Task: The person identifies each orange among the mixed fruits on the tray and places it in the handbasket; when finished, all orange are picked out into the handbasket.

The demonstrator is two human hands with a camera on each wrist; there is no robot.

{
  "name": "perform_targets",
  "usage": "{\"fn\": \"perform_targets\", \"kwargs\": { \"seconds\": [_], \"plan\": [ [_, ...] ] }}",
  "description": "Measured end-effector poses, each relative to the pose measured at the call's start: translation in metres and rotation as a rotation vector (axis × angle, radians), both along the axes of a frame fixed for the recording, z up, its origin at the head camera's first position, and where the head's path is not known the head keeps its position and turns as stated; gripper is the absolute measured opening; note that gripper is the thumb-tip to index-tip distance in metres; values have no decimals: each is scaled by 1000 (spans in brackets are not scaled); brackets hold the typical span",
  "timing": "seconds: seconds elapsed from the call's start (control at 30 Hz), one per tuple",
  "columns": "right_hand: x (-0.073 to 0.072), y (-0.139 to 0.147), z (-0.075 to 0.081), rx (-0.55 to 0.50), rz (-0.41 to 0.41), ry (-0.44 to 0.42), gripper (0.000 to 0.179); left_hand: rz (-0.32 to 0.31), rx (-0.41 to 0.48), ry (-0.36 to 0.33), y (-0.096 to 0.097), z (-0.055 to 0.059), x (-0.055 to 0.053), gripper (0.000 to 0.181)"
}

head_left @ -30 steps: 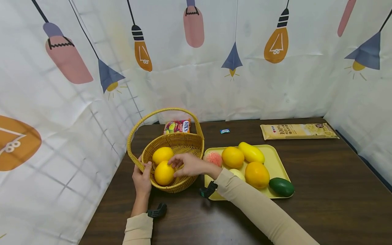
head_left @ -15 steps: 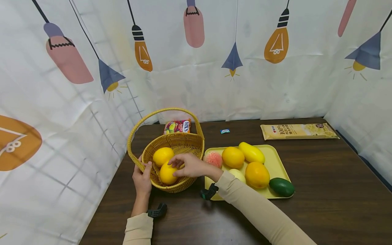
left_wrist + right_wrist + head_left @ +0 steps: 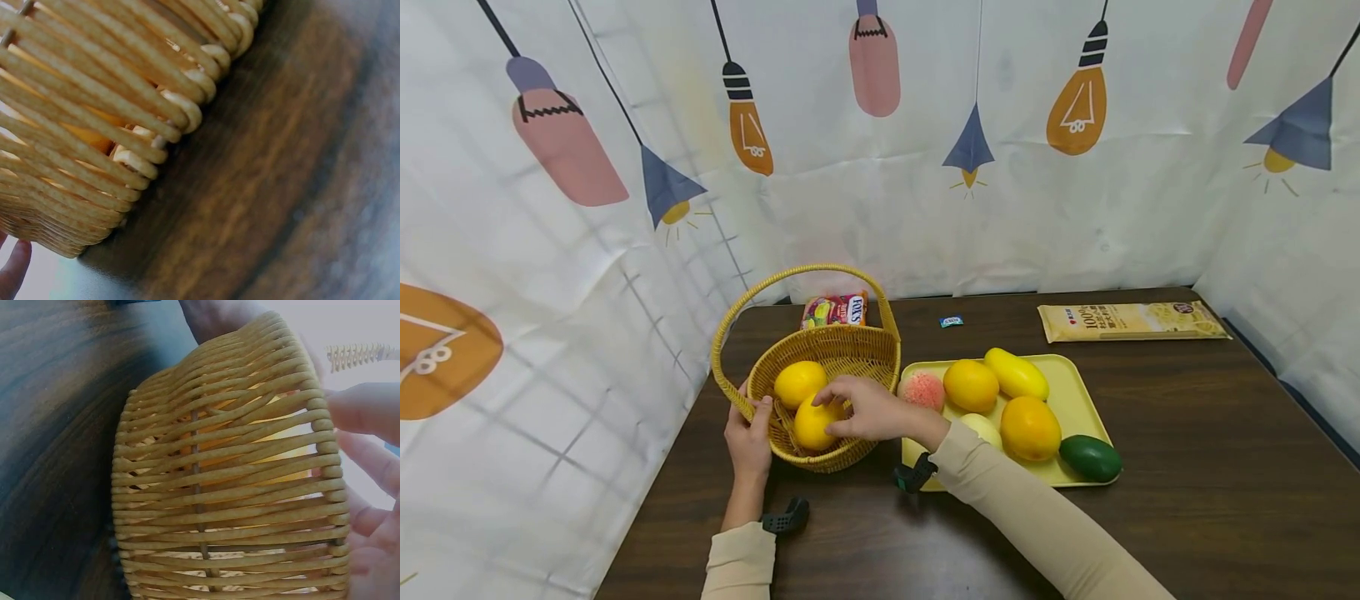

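A yellow wicker basket (image 3: 859, 346) with a tall arched handle stands at the left of the table, holding two yellow-orange fruits. My left hand (image 3: 749, 442) grips its left rim near the handle's base. Inside, my right hand (image 3: 872, 408) curls its fingers and thumb about the front fruit, an orange (image 3: 812, 429), partly covering it. The second orange (image 3: 800, 383) lies just behind. In the left wrist view, the woven wall (image 3: 81, 75) hides most of the contents. The right wrist view shows fingers (image 3: 369, 412) over the basket rim, with yellow fruit glimpsed through the weave.
Right of the basket is a yellow tray (image 3: 1078, 398) bearing a peach (image 3: 922, 390), a green avocado-like fruit (image 3: 1090, 458) and several yellow fruits. Behind lie a red candy bag (image 3: 835, 310), a small blue wrapper (image 3: 951, 322) and a long beige packet (image 3: 1135, 322).
My right hand has shifted the front orange a little to the right inside the basket. The left hand and the basket have stayed in place.
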State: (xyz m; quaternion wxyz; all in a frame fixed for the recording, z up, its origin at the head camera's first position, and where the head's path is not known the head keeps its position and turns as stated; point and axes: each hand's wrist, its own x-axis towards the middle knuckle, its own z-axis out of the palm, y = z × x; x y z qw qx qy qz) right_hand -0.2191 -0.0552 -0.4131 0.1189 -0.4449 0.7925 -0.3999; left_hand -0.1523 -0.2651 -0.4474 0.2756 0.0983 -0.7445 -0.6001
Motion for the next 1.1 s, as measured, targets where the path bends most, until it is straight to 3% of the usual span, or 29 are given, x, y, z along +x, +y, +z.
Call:
{"fn": "perform_targets", "kwargs": {
  "seconds": [0.23, 0.5, 0.73, 0.97, 1.1],
  "plan": [
    [7, 8, 3, 63, 13, 94, 39, -3, 27, -9, 0, 0, 0, 48],
    [18, 29, 10, 2, 23, 27, 41, -6, 21, -13, 0, 0, 1, 47],
    [29, 49, 14, -67, -89, 59, 38, -20, 44, -4, 0, 0, -1, 50],
    [38, 74, 14, -136, -141, 13, 36, -2, 36, -19, 1, 0, -1, 49],
    [42, 90, 12, -166, -180, 31, 37, -10, 26, -18, 0, 0, 0, 49]
  ]
}}
